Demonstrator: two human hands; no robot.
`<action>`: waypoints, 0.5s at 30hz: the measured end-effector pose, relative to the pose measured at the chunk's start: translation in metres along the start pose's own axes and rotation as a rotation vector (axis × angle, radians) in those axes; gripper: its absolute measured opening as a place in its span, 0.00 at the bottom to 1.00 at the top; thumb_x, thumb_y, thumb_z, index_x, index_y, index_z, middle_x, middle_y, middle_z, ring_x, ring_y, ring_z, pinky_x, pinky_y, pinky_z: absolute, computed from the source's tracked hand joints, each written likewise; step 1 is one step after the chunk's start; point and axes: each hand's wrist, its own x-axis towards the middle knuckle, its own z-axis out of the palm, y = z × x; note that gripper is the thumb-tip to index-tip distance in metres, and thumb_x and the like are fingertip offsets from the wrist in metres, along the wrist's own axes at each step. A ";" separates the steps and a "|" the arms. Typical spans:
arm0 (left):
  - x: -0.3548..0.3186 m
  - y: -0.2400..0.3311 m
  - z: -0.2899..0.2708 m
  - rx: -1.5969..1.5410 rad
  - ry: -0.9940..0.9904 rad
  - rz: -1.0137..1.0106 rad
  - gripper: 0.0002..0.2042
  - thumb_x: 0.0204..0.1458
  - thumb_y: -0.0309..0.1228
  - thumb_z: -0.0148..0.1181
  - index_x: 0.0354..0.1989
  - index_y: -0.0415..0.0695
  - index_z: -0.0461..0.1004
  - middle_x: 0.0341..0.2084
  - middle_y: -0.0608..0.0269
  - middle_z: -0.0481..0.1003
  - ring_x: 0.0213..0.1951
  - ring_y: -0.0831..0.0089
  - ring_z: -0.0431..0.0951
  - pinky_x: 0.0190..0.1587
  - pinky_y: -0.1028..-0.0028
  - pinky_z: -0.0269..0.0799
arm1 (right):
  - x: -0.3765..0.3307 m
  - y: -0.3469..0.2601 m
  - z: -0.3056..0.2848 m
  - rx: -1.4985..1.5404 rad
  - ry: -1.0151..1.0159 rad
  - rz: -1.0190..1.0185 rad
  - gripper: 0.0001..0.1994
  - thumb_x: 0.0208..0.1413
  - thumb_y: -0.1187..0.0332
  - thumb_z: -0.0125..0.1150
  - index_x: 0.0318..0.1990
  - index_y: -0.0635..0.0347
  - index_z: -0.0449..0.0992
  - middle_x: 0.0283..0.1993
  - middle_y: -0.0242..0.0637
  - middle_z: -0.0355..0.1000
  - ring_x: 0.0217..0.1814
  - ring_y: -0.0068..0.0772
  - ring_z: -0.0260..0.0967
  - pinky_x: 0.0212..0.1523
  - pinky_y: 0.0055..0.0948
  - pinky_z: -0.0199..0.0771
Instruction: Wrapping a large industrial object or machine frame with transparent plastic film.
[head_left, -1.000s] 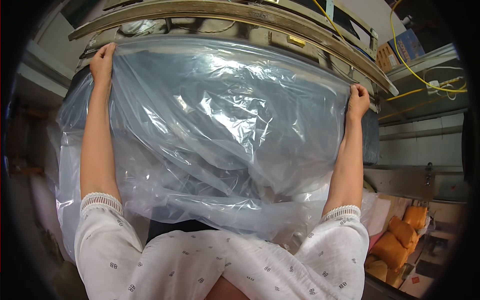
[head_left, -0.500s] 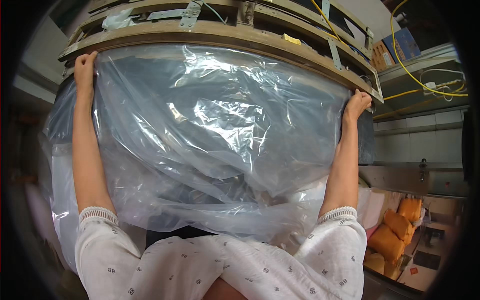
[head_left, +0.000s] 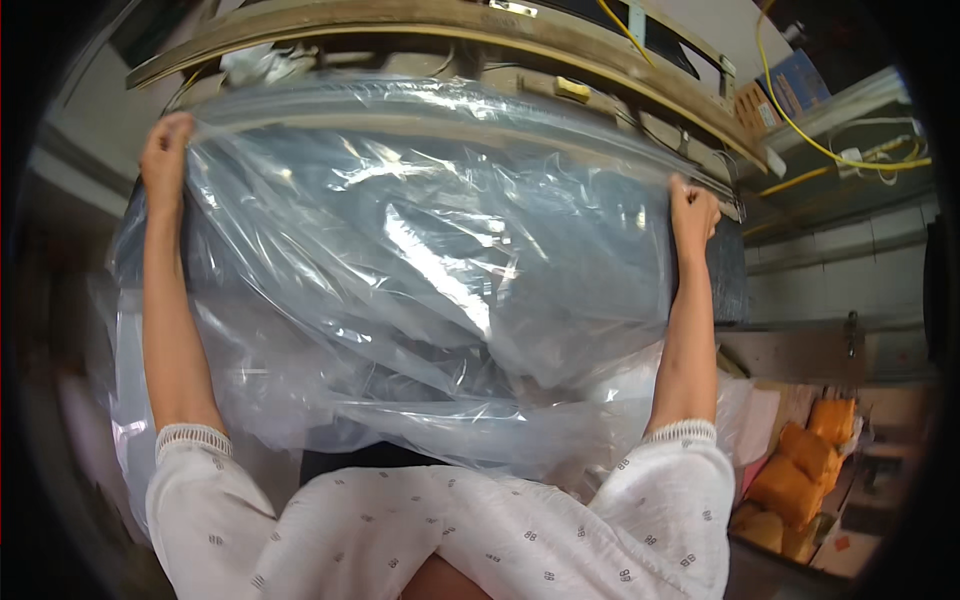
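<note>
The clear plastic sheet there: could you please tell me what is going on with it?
A person holds the clear plastic sheet spread wide near its far edge, the left grip at one side, the right grip at the other. It drapes, wrinkled, toward the person's body. A long wooden bar runs just beyond it.

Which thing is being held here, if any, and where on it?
The clear plastic sheet: the left hand pinches its left side, the right hand its right, both toward the far end.
</note>
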 end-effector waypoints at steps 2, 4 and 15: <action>-0.010 0.036 -0.008 -0.147 0.060 -0.133 0.11 0.51 0.35 0.56 0.38 0.42 0.75 0.35 0.65 0.74 0.39 0.78 0.72 0.44 0.79 0.65 | -0.006 0.039 -0.002 0.295 -0.065 -0.412 0.13 0.48 0.62 0.56 0.27 0.65 0.73 0.40 0.51 0.70 0.46 0.50 0.66 0.47 0.34 0.64; -0.044 0.073 0.000 0.004 -0.156 0.046 0.14 0.50 0.39 0.53 0.39 0.42 0.74 0.37 0.60 0.74 0.41 0.69 0.72 0.47 0.73 0.65 | -0.027 0.051 -0.027 0.374 0.034 -0.306 0.10 0.47 0.68 0.57 0.26 0.68 0.70 0.31 0.43 0.71 0.36 0.31 0.68 0.41 0.27 0.65; -0.152 0.201 0.221 -0.459 -0.525 0.176 0.12 0.39 0.33 0.62 0.33 0.42 0.74 0.34 0.54 0.70 0.41 0.58 0.69 0.45 0.68 0.64 | -0.125 -0.080 -0.123 0.733 -0.142 -0.640 0.20 0.54 0.73 0.48 0.56 0.62 0.62 0.56 0.42 0.56 0.52 0.35 0.57 0.53 0.30 0.58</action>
